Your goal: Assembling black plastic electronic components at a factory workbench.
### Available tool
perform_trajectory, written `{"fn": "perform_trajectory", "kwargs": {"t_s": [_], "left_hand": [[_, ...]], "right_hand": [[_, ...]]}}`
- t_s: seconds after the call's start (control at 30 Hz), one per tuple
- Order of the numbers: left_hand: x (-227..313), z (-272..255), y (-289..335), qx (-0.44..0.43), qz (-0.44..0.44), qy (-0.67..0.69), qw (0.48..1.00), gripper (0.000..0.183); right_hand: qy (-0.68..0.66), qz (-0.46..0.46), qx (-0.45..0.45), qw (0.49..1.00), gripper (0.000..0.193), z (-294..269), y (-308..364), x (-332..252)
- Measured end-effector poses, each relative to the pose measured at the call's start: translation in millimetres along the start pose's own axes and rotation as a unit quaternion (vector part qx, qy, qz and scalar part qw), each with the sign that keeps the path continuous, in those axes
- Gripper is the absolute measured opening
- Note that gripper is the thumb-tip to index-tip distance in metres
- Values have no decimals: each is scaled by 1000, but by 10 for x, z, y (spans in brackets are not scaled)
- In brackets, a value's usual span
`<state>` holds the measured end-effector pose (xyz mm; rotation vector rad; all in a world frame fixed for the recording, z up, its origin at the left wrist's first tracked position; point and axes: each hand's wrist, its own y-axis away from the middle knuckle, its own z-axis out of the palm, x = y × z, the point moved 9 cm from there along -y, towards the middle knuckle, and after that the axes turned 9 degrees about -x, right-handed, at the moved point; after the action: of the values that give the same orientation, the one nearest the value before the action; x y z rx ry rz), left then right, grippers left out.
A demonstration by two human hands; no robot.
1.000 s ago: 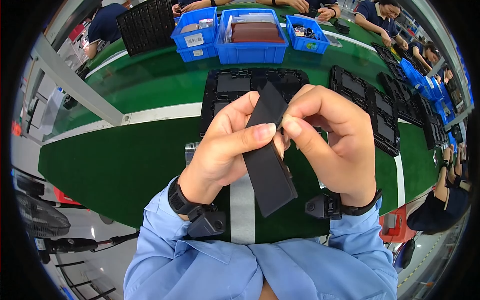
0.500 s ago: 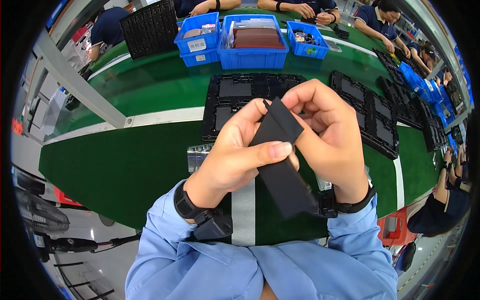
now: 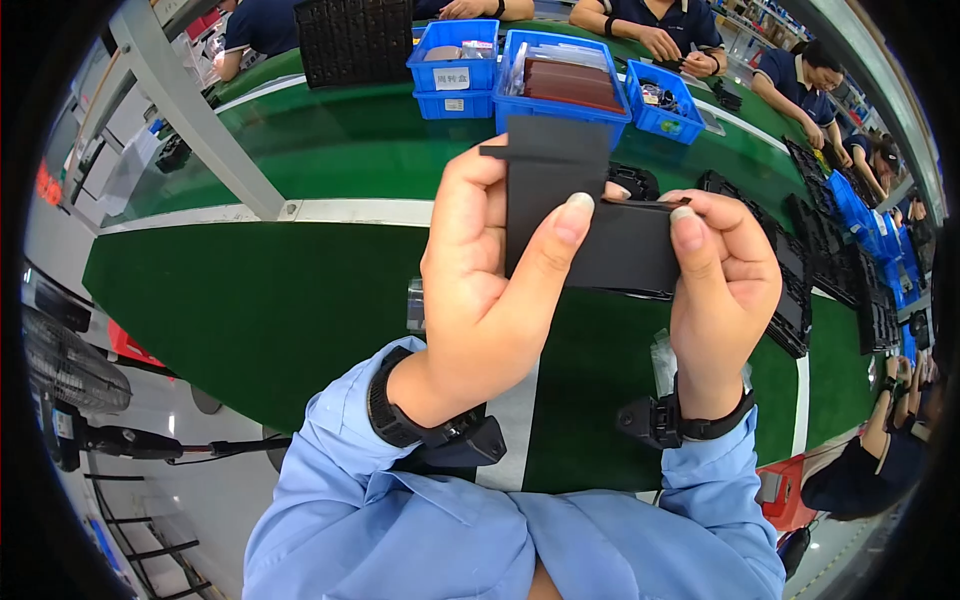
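Note:
Both my hands hold a flat, matte black piece [image 3: 625,250], bent into an L shape, raised above the green table. One arm of it stands upright as a black flap [image 3: 558,165], while the other reaches right. My left hand [image 3: 490,300] grips the piece at the corner, thumb across its front and fingers behind it. My right hand [image 3: 725,275] pinches the right end between thumb and forefinger. The fingertips behind the piece are mostly hidden. A clear plastic piece [image 3: 662,362] lies on the table beside my right wrist, and another clear plastic piece [image 3: 416,305] shows beside my left hand.
Black moulded trays [image 3: 795,300] lie to the right, partly behind my right hand. Blue bins [image 3: 450,104] stand at the far side; a larger blue bin [image 3: 510,108] holds brown sheets. A grey metal post [image 3: 200,120] rises at left. Several people work around the table.
The black piece has turned from a slanted, downward-hanging pose to an upright L facing me. My right hand has moved right and down to its end; my left thumb now lies across the corner.

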<state>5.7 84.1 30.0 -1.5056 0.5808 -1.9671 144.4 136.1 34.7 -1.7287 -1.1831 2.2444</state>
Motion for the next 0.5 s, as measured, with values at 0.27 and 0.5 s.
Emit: {"fn": "perform_trajectory", "kwargs": {"t_s": [0.27,0.5], "left_hand": [[122,-108,-207,-152,150,-74,974,108],[139,99,-106,-237,21,7,971,59]], "right_hand": [[-365,321,-118,866,27,400,139,631],[-455,373,-206,782,38,841,478,712]]}}
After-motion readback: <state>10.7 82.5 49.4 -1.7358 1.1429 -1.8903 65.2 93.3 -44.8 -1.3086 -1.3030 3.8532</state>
